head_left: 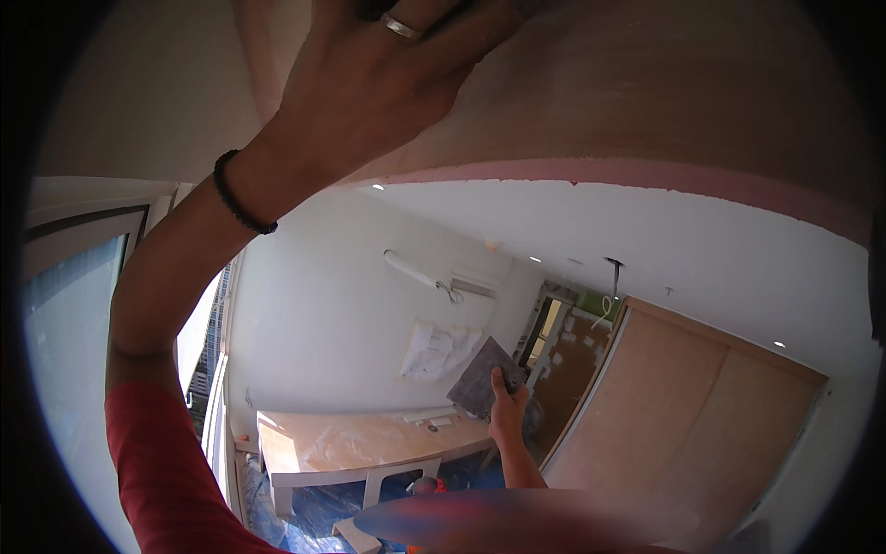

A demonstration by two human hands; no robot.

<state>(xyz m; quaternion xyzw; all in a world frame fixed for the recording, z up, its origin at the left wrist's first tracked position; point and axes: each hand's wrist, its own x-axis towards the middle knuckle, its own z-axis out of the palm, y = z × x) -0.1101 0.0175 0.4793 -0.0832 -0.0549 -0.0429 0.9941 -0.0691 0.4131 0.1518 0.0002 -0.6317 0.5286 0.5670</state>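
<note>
My left arm, in a red sleeve, reaches up from the lower left. The left hand (378, 88), with a ring and a dark bracelet (233, 194), is up against a smooth brownish plastered surface (646, 102) overhead. Its fingers look bent round something, but the top edge and shadow hide their tips. Lower down, my right hand (508, 411) grips a flat, square, dark grey plasterer's hawk (475, 380). The thumb lies on the board's face, and the other fingers are hidden behind it. A rough pink strip (563, 173) edges the overhead surface.
A low wooden bench (341, 443) partly under plastic sheeting stands by the white wall (323, 305). Blue sheeting (323, 508) covers the floor. Windows (74, 305) line the left, tall wooden panels (692, 397) the right. Loose cable (609, 300) hangs from the ceiling. Something blurred (526, 519) crosses the bottom.
</note>
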